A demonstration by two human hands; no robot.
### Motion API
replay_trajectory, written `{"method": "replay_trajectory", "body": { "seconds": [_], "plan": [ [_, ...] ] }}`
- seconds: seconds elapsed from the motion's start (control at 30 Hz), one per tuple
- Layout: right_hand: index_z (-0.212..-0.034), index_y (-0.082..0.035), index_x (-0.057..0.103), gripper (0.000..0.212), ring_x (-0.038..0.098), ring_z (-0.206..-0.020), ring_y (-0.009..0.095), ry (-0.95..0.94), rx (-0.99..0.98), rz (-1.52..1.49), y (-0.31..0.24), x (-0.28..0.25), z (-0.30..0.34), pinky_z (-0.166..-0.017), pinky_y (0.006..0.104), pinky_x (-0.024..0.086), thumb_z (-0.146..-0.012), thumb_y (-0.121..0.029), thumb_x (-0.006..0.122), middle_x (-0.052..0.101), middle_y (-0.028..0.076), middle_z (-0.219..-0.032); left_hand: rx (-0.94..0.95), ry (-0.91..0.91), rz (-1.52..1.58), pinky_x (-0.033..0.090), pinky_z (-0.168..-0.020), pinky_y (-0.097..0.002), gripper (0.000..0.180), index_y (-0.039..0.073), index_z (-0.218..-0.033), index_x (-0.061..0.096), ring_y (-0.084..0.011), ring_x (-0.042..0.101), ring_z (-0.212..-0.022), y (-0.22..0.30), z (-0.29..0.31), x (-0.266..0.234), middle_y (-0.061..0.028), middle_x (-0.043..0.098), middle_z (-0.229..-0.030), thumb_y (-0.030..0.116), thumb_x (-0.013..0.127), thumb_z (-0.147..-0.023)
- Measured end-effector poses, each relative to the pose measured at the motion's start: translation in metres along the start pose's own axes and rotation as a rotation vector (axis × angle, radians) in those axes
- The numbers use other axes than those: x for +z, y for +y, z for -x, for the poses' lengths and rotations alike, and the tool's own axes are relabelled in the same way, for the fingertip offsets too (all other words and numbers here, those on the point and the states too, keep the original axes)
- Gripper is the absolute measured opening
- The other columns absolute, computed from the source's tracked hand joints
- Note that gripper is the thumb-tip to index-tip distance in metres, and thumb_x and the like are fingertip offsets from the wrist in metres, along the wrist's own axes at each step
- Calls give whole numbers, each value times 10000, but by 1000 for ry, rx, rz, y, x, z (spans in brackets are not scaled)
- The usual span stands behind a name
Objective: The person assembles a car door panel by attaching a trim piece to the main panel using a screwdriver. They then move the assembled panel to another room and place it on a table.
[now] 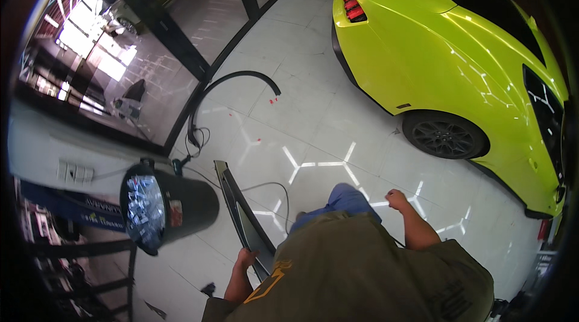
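My left hand (246, 257) is closed round the edge of a long, narrow black trim panel (244, 216), which looks like a car's side skirt. The panel slants away from my left side, its far end near a black bin. Out to my right, my right hand (396, 199) hangs over the tiled floor with its fingers curled in, and I see nothing in it. A bright yellow-green car (410, 50) stands ahead on the right, its rear wheel (445, 135) being the part nearest that hand.
At the left stands the black bin (193, 204) full of clear plastic scraps (146, 207). A curved black trim strip (241, 73) lies by the glass wall's dark frame (202, 68). A cable (283, 192) crosses the floor, and small red bits (272, 101) lie beyond it.
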State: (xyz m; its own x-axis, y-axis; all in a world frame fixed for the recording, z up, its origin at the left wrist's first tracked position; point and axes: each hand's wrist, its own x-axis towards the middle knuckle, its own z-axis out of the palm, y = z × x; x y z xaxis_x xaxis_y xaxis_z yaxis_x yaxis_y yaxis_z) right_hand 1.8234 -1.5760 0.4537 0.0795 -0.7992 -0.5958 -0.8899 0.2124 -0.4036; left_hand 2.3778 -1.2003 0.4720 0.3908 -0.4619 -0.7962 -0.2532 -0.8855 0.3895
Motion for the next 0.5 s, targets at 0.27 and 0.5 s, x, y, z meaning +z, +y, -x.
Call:
{"method": "replay_trajectory", "body": {
  "seconds": [0.27,0.5],
  "plan": [
    [-986,0,636,299,644,-580,254,9,67,-108,-118,-39,-218,-567,370,514,-804,-228,574,659,161,-775,129,49,-194,495,-698,-366,394,23,-1002,656,-248,645,-836,255,-202,-164,-145,672,-873,333,706,-763],
    [-1027,-8,589,340,628,-873,327,157,-418,-340,-476,-254,-439,-774,397,485,-851,-298,564,643,185,-967,137,-4,-226,495,-643,-370,408,-16,-901,661,-220,637,-707,477,-304,-275,-139,663,-756,364,717,-762]
  ]
}}
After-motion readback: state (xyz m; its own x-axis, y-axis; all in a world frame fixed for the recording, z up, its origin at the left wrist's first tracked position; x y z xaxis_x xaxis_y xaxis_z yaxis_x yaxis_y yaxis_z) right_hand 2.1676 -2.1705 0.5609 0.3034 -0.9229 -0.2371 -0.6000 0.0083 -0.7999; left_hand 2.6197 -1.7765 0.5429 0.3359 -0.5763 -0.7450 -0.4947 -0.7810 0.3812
